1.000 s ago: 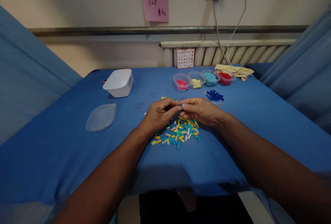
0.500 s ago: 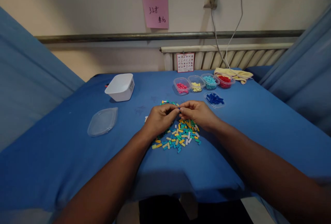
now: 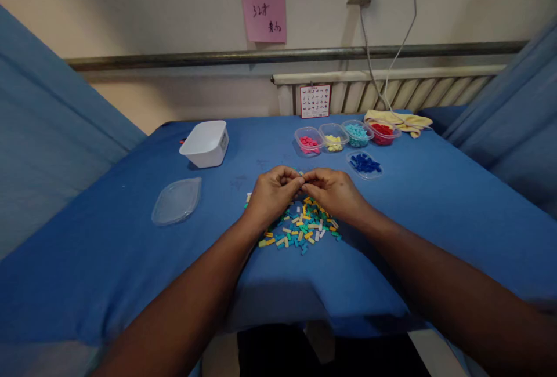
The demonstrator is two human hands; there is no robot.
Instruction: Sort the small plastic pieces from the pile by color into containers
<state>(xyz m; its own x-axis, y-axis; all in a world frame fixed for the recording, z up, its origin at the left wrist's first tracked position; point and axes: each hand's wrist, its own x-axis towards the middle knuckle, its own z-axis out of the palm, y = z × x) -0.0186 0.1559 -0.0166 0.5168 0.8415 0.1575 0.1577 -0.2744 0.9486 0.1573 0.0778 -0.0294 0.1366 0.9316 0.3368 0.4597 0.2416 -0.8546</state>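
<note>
Head view first: how are the hands?

Left hand (image 3: 270, 194) and right hand (image 3: 338, 194) meet above the mixed blocks (image 3: 303, 227), fingers curled. How tightly they close, or on what, I cannot tell.

What looks done?

Pink pieces (image 3: 309, 144), yellow pieces (image 3: 334, 143), light-blue pieces (image 3: 357, 133) and red pieces (image 3: 383, 131) sit in clear tubs (image 3: 308, 131), one colour each. Dark-blue pieces (image 3: 364, 163) lie on a shallow clear tray (image 3: 369, 177) nearer the person.

And what's left?

Plenty, I'd judge: that loose pile on the worktop (image 3: 113, 203) mixes greens, blues, yellows and whites.
</note>
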